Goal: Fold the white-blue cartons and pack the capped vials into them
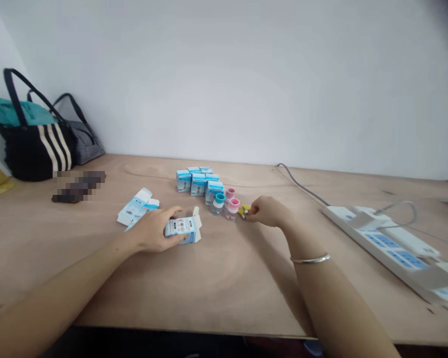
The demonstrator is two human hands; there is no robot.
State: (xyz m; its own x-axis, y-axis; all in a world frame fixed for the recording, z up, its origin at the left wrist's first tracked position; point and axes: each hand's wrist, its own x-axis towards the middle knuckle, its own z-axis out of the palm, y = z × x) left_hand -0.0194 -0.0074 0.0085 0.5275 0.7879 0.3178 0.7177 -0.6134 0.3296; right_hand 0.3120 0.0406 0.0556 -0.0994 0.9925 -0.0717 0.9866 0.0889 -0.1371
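Observation:
My left hand [155,231] is wrapped round a small blue-and-white carton [181,228] lying on its side, its end flaps open toward the right. Beside that hand, more blue-and-white cartons [137,205] lie on the table, one with a raised flap. My right hand [265,211] is pinched at some small yellow pieces [245,211]; its fingertips partly hide them. Just left of these stand small clear bottles, one with a blue collar [219,199] and two with pink collars [233,204]. Behind the bottles, several upright cartons [198,184] are grouped in rows.
A white power strip [377,243] with plugs and cables runs along the right side of the table [216,288]. At the back left sit a black bag with white stripes [37,149] and a striped grey bag [85,141]. A dark, pixelated object [78,188] lies before them.

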